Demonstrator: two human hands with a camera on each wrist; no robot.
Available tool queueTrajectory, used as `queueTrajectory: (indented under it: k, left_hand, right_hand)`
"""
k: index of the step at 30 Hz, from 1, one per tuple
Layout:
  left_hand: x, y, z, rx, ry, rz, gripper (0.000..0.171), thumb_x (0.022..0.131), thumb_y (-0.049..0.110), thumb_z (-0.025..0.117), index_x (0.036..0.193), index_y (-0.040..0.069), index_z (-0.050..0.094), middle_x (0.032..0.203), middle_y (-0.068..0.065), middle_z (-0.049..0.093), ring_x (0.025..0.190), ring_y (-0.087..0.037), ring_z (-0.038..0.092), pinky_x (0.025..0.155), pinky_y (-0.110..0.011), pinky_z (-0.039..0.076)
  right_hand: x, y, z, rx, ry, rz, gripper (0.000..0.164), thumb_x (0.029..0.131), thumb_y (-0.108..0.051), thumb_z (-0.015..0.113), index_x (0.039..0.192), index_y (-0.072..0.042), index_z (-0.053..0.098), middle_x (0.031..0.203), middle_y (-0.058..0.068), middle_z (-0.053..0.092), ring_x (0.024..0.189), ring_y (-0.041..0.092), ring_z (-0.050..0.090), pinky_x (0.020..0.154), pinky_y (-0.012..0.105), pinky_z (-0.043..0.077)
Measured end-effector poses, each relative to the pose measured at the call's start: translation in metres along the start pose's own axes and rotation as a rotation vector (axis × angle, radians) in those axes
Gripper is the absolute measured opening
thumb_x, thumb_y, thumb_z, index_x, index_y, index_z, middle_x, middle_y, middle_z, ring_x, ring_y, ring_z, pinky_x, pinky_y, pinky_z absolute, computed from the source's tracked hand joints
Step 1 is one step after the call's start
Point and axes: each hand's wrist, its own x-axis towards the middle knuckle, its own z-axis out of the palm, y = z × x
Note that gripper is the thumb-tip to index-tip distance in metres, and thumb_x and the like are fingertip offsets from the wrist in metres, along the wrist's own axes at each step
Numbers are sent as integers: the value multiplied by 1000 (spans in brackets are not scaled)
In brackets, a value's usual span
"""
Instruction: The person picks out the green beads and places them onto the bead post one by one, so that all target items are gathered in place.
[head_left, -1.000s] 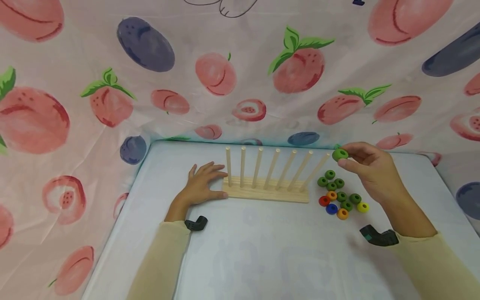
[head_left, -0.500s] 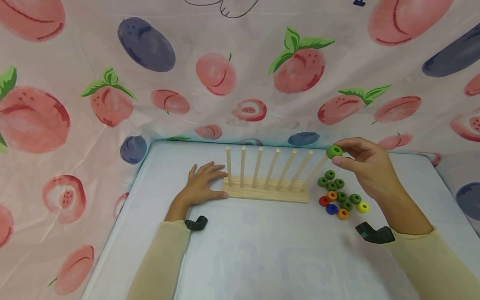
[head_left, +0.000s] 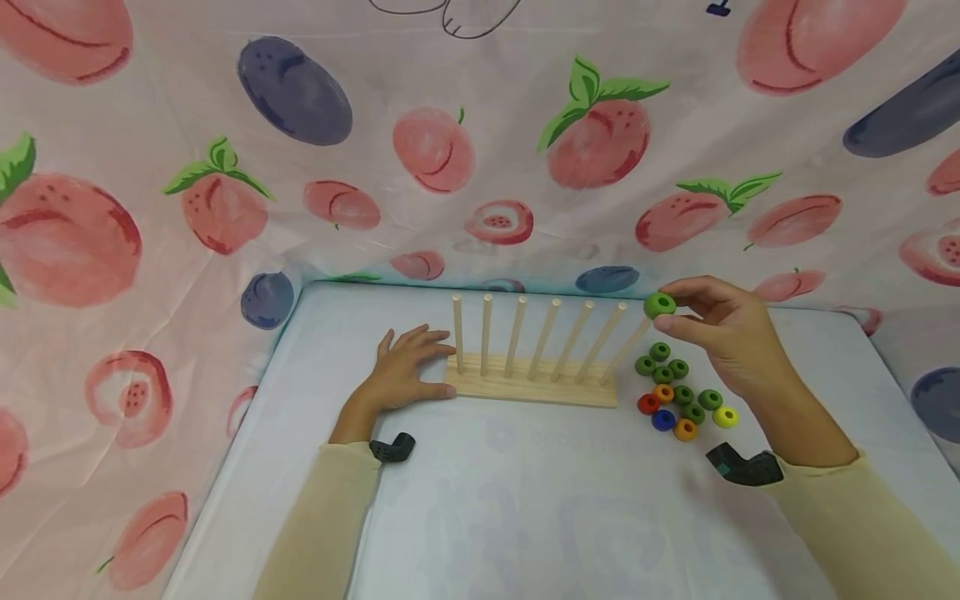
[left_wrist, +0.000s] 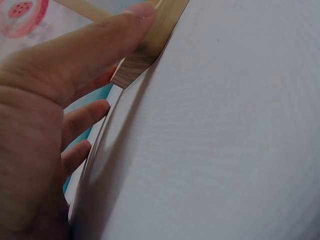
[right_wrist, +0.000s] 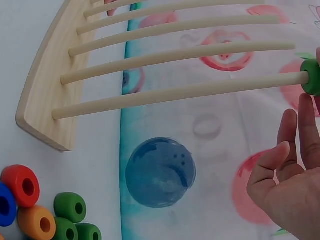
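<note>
A wooden peg rack [head_left: 532, 389], a flat base with several upright pegs, stands on the white table. My left hand [head_left: 402, 373] holds its left end; in the left wrist view the thumb [left_wrist: 125, 27] lies on the base and a finger is behind it. My right hand [head_left: 738, 333] pinches a green bead [head_left: 659, 305] at the top of the rightmost peg [right_wrist: 190, 94]. In the right wrist view that peg's tip meets the bead's hole; how far it goes in is hidden. The other pegs are bare.
Right of the rack lies a loose cluster of beads: several green beads [head_left: 663, 374], two orange beads [head_left: 685, 429], a red bead [head_left: 648, 403], a blue bead [head_left: 663, 419] and a yellow bead [head_left: 725, 417]. A fruit-print cloth [head_left: 480, 167] hangs behind the table.
My right hand has moved left with the green bead, from beside the rightmost peg onto its tip. The bead has tilted a little. My left hand and the rack have stayed put.
</note>
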Motion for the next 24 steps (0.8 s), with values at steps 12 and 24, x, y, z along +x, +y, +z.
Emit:
queueTrajectory:
  k: [12,24]
  left_hand:
    - [0,0,0,9,-8,-7,72,77,63,79,138,29,64,159,4,46,157,-28,21,121,-68,-5]
    - [0,0,-1,10,-3,0,72,76,62,80,137,29,64,159,4,47,157,-29,23,121,-68,-4]
  right_hand:
    - [-2,9,1,9,-21,41,30,89,10,71,118,5,68,109,2,69,100,13,67,82,18,58]
    - [-3,12,2,45,-15,51,28,89,10,70,117,4,68,109,2,69,100,13,67,83,18,58]
